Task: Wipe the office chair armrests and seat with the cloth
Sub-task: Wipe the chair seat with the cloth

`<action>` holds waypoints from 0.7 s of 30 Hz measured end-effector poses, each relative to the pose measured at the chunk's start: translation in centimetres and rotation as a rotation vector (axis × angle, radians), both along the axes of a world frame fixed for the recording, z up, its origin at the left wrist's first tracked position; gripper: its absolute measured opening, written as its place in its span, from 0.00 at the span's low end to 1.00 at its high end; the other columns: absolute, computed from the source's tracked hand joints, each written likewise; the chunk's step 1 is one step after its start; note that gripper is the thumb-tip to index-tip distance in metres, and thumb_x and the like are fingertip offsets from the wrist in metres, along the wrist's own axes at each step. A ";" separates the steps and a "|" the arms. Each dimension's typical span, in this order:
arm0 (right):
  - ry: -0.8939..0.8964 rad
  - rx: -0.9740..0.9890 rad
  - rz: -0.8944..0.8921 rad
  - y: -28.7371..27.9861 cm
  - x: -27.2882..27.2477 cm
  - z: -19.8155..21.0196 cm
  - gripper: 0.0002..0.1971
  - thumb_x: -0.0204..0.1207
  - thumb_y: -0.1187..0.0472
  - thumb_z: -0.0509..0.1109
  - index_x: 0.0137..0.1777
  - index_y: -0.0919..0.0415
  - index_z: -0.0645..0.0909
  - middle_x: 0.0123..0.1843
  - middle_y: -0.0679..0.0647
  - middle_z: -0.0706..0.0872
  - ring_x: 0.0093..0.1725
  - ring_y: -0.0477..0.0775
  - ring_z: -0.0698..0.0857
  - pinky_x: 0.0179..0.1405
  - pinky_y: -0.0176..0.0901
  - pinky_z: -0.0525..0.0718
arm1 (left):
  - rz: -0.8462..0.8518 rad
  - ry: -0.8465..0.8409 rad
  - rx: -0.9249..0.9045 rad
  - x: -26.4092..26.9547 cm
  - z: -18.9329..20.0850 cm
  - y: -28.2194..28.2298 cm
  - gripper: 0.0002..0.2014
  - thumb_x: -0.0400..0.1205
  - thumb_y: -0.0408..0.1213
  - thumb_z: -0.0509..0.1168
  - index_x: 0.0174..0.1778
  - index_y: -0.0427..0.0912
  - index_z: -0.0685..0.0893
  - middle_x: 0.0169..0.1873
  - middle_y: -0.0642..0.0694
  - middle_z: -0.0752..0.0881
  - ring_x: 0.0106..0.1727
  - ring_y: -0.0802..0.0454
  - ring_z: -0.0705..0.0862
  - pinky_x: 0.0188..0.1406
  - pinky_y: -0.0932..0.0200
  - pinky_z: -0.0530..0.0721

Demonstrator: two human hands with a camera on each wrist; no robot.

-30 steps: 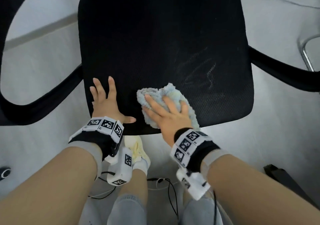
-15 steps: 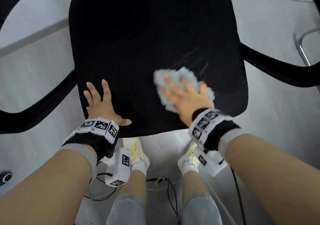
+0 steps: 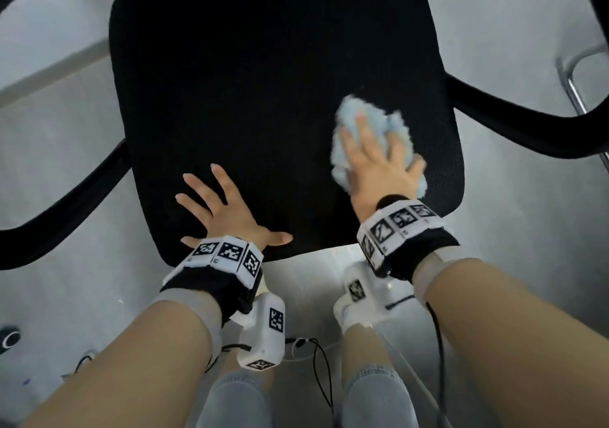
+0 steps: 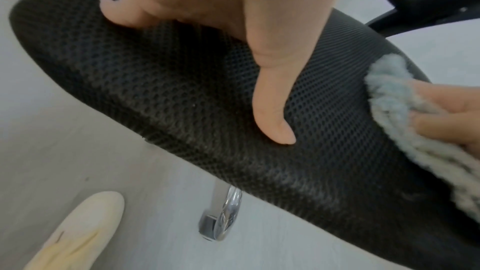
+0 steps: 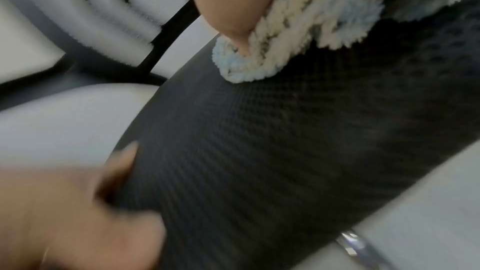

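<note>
The black mesh chair seat [image 3: 263, 98] fills the head view. A fluffy pale blue cloth [image 3: 372, 116] lies bunched on the seat's right front part, and my right hand [image 3: 375, 160] presses it down with straight, spread fingers. In the right wrist view the cloth [image 5: 324, 28] is under my thumb, on the mesh seat [image 5: 285, 141]. My left hand [image 3: 217, 207] rests flat on the seat's left front corner, fingers spread and holding nothing. In the left wrist view its thumb [image 4: 275, 110] lies on the mesh [image 4: 155, 81], with the cloth [image 4: 389, 100] at the right. Black armrests curve out at the left [image 3: 59, 216] and the right [image 3: 527, 121].
Pale grey floor [image 3: 59, 131] surrounds the chair. My legs and pale shoes [image 3: 356, 309] stand just in front of the seat edge, with thin cables [image 3: 323, 371] on the floor between them. A chrome chair-base leg [image 4: 223, 219] shows under the seat. A metal tube frame [image 3: 573, 75] stands at the far right.
My right hand has swept the cloth from the seat's front middle to the right and a little further back. The left hand has stayed flat on the front left corner.
</note>
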State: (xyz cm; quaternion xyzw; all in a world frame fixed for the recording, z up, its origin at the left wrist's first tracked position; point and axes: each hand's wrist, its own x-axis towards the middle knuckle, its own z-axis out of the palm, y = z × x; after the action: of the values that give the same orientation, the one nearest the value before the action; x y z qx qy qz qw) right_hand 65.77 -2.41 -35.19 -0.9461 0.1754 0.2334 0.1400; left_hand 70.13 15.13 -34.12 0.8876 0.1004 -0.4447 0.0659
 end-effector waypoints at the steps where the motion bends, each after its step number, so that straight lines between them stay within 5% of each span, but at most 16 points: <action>1: -0.051 -0.014 -0.149 0.6 0.2 -0.1 0.35 0.79 0.60 0.59 0.79 0.38 0.44 0.83 0.39 0.39 0.80 0.60 0.46 0.72 0.67 0.54 | 0.002 -0.008 0.018 0.0 -0.1 -0.2 0.75 0.56 0.52 0.81 0.73 0.51 0.20 0.74 0.41 0.19 0.76 0.35 0.23 0.68 0.18 0.47; 3: -0.058 -0.014 -0.213 2.7 0.3 0.4 0.36 0.77 0.64 0.60 0.79 0.38 0.47 0.83 0.39 0.40 0.79 0.60 0.47 0.71 0.66 0.54 | 0.005 -0.017 0.047 0.1 -0.2 -0.4 0.75 0.56 0.51 0.82 0.74 0.50 0.20 0.74 0.40 0.19 0.77 0.35 0.23 0.68 0.18 0.49; 6: -0.003 0.109 0.132 5.0 -0.8 0.9 0.39 0.74 0.66 0.61 0.79 0.39 0.46 0.82 0.39 0.35 0.78 0.60 0.44 0.72 0.66 0.51 | -0.016 -0.021 0.067 0.2 -0.3 -0.1 0.75 0.55 0.52 0.82 0.75 0.50 0.22 0.75 0.40 0.20 0.77 0.35 0.24 0.69 0.18 0.51; 9: 0.022 0.073 0.387 1.6 -0.3 -0.3 0.37 0.77 0.60 0.59 0.78 0.36 0.41 0.82 0.39 0.35 0.79 0.60 0.45 0.72 0.66 0.51 | -0.042 -0.022 0.081 0.3 -0.3 0.2 0.75 0.55 0.52 0.82 0.75 0.50 0.22 0.76 0.40 0.21 0.78 0.34 0.25 0.69 0.18 0.52; 13: -0.050 -0.003 -0.131 -2.0 1.1 -0.7 0.37 0.77 0.63 0.60 0.78 0.36 0.45 0.83 0.38 0.41 0.80 0.62 0.45 0.72 0.66 0.51 | -0.044 -0.025 0.080 0.1 -0.6 -0.2 0.76 0.55 0.52 0.82 0.74 0.49 0.21 0.75 0.39 0.20 0.77 0.34 0.25 0.68 0.18 0.51; 15: -0.083 -0.030 -0.175 -0.5 1.4 0.1 0.41 0.73 0.70 0.62 0.79 0.39 0.48 0.83 0.40 0.41 0.80 0.61 0.47 0.72 0.66 0.51 | -0.037 -0.038 0.099 0.1 -0.8 -0.4 0.75 0.55 0.51 0.82 0.74 0.49 0.20 0.75 0.38 0.21 0.77 0.33 0.25 0.70 0.19 0.50; 21: 0.032 0.085 0.517 2.9 0.4 0.9 0.38 0.77 0.64 0.59 0.79 0.39 0.44 0.82 0.40 0.34 0.80 0.59 0.44 0.75 0.68 0.47 | -0.045 -0.063 0.161 0.6 -1.3 -0.4 0.75 0.55 0.50 0.82 0.75 0.46 0.22 0.76 0.36 0.22 0.77 0.31 0.26 0.74 0.26 0.46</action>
State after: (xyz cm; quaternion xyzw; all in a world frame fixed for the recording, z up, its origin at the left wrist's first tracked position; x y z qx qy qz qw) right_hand 66.21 0.45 -34.33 -0.9490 -0.0802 0.2834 0.1123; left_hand 70.78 14.73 -35.38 0.9056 0.1138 -0.4083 -0.0128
